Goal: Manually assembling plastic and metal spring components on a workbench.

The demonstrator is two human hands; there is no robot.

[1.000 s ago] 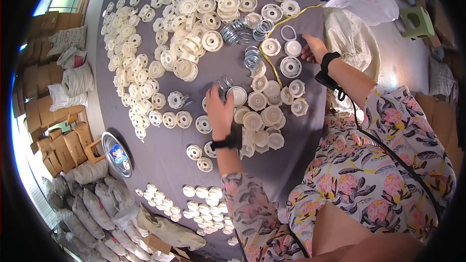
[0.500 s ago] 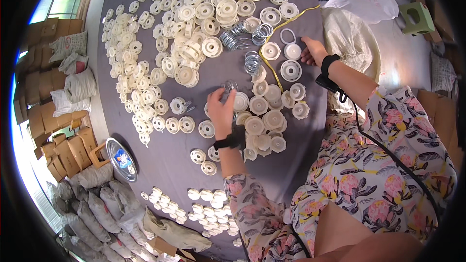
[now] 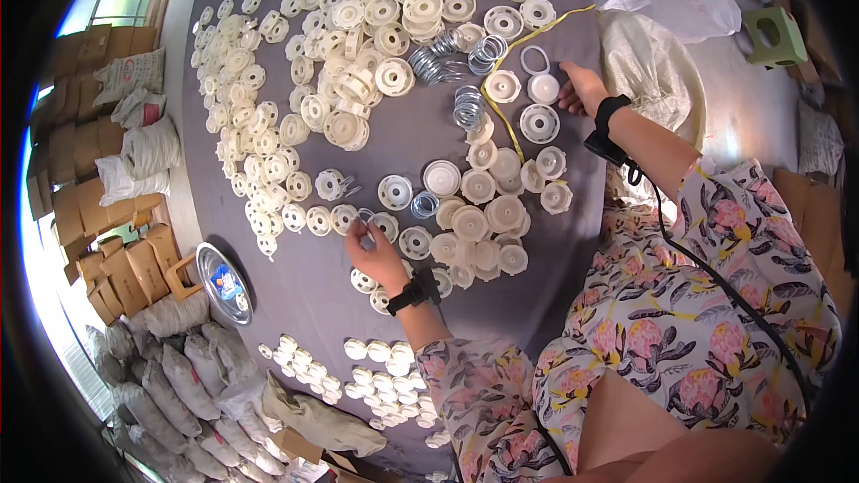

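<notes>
My left hand [image 3: 376,259] is at the lower middle of the table, its fingertips closed on a thin metal coil spring [image 3: 365,214]. Around it lie white round plastic wheel-like parts, including one with a holed rim [image 3: 395,191] and a disc [image 3: 442,179]. A separate coil spring [image 3: 425,205] sits between them. My right hand [image 3: 583,90] rests at the table's right side, fingers apart and holding nothing I can see. Beside it are a white disc [image 3: 543,88], a thin pale ring [image 3: 535,59] and a white wheel-like part [image 3: 540,123].
Large heaps of white plastic parts [image 3: 349,80] cover the far and left table. Bunched coil springs [image 3: 436,61] lie near a yellow strap [image 3: 501,116]. Small white pieces [image 3: 385,385] stand grouped at the near left. A metal tray [image 3: 211,259] is beyond the left edge.
My left hand has moved left and nearer to me, uncovering the white disc and a coil spring on the table. My right hand has hardly moved.
</notes>
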